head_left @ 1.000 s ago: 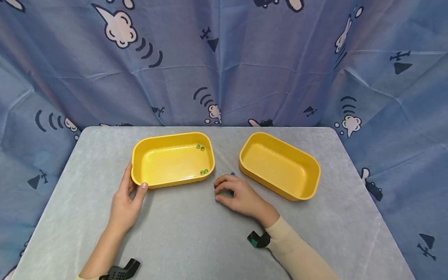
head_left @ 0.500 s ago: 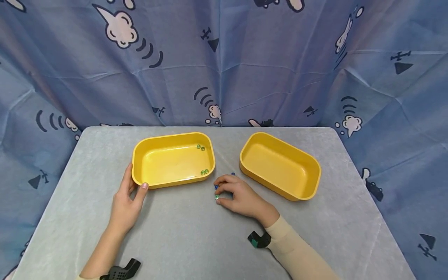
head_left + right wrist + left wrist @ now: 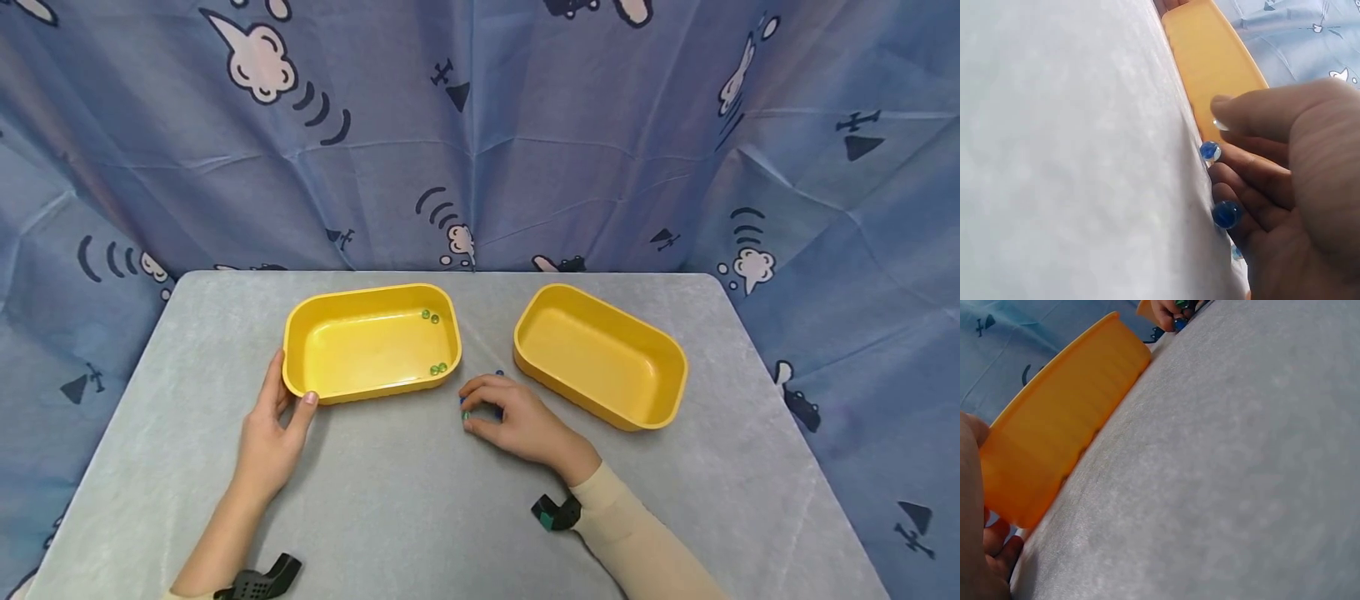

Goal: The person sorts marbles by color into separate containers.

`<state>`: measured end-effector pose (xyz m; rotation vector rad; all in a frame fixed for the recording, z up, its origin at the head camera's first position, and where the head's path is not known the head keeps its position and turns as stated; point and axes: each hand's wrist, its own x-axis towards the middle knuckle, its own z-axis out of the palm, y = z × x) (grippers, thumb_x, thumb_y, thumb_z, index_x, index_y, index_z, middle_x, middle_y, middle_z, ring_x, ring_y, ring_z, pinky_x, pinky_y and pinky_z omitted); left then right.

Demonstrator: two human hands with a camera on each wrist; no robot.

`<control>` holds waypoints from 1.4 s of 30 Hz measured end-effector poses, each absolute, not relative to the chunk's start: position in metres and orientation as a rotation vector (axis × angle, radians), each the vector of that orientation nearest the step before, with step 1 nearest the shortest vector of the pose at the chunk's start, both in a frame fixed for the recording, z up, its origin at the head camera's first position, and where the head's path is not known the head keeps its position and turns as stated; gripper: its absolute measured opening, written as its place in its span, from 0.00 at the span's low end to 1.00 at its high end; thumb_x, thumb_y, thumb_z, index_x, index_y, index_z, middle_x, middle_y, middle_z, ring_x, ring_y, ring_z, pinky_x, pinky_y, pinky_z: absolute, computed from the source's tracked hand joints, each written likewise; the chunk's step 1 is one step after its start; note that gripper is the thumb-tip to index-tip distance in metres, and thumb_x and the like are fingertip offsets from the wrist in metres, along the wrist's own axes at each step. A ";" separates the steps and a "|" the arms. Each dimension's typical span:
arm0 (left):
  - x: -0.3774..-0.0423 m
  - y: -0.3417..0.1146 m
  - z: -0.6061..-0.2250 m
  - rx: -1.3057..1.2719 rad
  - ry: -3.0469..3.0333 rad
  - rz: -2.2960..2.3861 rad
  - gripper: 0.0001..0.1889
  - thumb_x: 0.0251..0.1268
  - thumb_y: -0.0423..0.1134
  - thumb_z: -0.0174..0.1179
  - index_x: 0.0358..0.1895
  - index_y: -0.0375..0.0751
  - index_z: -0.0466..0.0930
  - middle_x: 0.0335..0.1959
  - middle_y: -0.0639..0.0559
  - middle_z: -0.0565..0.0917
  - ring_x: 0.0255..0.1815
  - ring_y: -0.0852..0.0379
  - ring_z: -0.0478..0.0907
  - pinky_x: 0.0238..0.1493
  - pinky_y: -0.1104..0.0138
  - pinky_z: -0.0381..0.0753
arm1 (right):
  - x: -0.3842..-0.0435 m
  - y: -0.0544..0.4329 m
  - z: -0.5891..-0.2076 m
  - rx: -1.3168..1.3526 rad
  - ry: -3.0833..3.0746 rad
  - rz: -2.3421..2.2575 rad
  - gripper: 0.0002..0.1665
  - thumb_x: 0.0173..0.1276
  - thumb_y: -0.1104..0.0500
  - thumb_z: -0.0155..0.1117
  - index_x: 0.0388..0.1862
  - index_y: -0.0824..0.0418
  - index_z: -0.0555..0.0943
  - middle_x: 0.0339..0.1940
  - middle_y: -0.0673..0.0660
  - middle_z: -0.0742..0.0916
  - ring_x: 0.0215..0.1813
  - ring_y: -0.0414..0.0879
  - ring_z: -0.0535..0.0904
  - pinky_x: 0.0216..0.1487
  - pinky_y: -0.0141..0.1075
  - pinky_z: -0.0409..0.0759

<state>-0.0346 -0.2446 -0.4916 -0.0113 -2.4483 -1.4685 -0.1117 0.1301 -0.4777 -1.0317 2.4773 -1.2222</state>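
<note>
My left hand (image 3: 272, 437) grips the near left corner of a yellow tray (image 3: 352, 342), thumb at the rim and fingers around the side. Several green marbles (image 3: 434, 319) lie in the right end of that tray. Just right of it, low over the table, my right hand (image 3: 517, 421) pinches a green marble (image 3: 466, 415) between thumb and forefinger. Blue marbles (image 3: 1227, 214) (image 3: 1210, 150) are close by its other fingers, which are bent beside them on the cloth. Another blue marble (image 3: 499, 372) shows just beyond the knuckles.
A second yellow tray (image 3: 600, 358) stands angled on the right, with no marbles showing in it. Both trays are on a grey cloth-covered table (image 3: 405, 517). A blue patterned curtain (image 3: 570, 167) hangs behind and at the sides.
A green marble has come into sight at the right thumb tip and has moved slightly up between thumb and forefinger. The left hand and both trays have stayed put.
</note>
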 end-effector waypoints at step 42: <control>-0.037 -0.246 -0.492 -0.026 -2.432 -1.491 0.43 0.83 0.34 0.63 0.91 0.46 0.49 0.81 0.30 0.69 0.78 0.32 0.71 0.67 0.85 0.64 | -0.140 0.088 -0.409 -1.156 2.499 -1.426 0.08 0.77 0.61 0.74 0.52 0.57 0.90 0.47 0.46 0.90 0.52 0.42 0.86 0.58 0.47 0.86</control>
